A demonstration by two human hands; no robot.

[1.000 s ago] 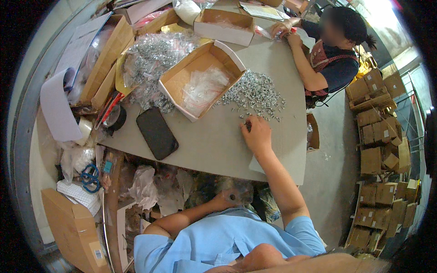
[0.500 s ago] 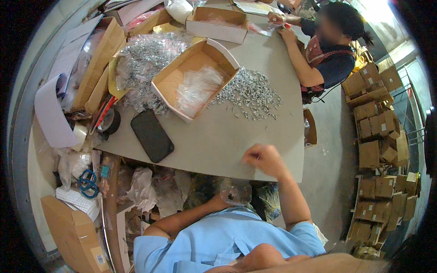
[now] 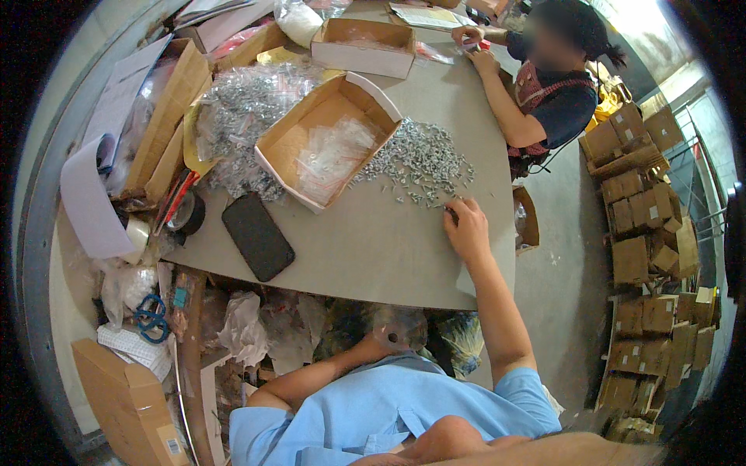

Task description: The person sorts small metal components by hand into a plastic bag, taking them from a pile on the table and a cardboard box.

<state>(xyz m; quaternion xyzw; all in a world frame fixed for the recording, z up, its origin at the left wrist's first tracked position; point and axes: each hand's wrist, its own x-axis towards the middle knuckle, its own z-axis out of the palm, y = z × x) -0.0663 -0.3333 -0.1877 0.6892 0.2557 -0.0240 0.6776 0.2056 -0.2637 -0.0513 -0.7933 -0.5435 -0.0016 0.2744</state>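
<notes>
My right hand (image 3: 468,231) is over the table at the near edge of a loose pile of small silver screws (image 3: 427,155). Its fingers are curled and pinched together, with a small screw (image 3: 451,210) at the fingertips. Low in front of my body, below the table edge, my left hand (image 3: 376,346) is at a clear plastic bag (image 3: 404,325) and seems to grip it; the fingers are mostly covered. An open cardboard box (image 3: 280,144) with small clear zip bags (image 3: 336,155) in it sits left of the screws.
Filled clear bags of hardware (image 3: 241,116) are heaped behind the box. A black phone-like slab (image 3: 259,237) lies near the table's front edge. Across the table a co-worker (image 3: 536,101) handles something small. Blue-handled scissors (image 3: 151,318) lie lower left; stacked cartons (image 3: 633,256) stand right.
My right hand has moved forward from near the table's front edge to the screw pile. My left hand stays by the clear bag. The view has shifted slightly.
</notes>
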